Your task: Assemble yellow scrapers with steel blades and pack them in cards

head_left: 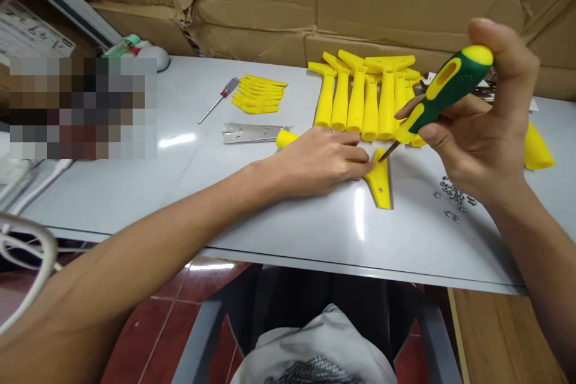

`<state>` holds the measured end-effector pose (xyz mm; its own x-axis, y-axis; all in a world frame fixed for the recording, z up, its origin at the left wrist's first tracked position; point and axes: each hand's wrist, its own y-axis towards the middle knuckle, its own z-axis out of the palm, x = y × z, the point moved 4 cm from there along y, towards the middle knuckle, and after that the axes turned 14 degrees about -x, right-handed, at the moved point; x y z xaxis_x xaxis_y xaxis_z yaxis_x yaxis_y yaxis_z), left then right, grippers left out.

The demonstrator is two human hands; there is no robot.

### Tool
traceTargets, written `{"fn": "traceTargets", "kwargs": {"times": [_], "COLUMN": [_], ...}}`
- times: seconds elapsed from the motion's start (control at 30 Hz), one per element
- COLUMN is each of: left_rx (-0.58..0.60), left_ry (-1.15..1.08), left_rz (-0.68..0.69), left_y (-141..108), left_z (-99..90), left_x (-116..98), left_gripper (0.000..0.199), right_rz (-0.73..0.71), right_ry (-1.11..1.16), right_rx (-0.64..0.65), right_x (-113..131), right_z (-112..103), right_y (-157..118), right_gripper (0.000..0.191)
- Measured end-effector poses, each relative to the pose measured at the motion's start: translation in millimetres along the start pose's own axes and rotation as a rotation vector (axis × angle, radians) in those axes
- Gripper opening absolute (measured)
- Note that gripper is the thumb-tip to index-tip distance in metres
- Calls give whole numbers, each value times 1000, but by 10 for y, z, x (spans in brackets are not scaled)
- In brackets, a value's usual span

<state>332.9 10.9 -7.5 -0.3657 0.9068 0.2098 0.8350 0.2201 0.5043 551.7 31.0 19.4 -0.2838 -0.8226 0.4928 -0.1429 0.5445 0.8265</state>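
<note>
My left hand (321, 159) presses down on a yellow plastic scraper (381, 183), its fingers closed around the handle. The scraper lies flat with its wide head toward the right; a thin blade edge shows along the head, and a screw sits in its lower part. In my right hand (490, 114) is a green and yellow screwdriver (456, 87), tilted, thumb and fingers wrapped about its grip. Its tip meets the upper part of the scraper head, where the screw itself is hard to make out. Small loose screws (456, 195) lie right of the scraper.
Several yellow scrapers (357, 93) stand in a row at the back. Left of them are a pile of thin yellow pieces (258, 95), a second screwdriver (219, 100) and metal blades (252, 134). Cardboard (256, 0) walls the rear; a yellow piece (537, 147) lies at right.
</note>
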Motion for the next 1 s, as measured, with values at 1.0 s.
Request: {"fn": "traceTargets", "kwargs": {"times": [1.0], "left_rx": [42], "left_ry": [-20], "left_rz": [-103], "left_y": [43], "left_z": [20], "left_x": [-128], "left_gripper": [35], "right_rz": [-44], "right_ry": [-243], "right_rx": [-217], "right_x": [167], "right_z": [19], "right_y": [-132], "right_gripper": [97]}}
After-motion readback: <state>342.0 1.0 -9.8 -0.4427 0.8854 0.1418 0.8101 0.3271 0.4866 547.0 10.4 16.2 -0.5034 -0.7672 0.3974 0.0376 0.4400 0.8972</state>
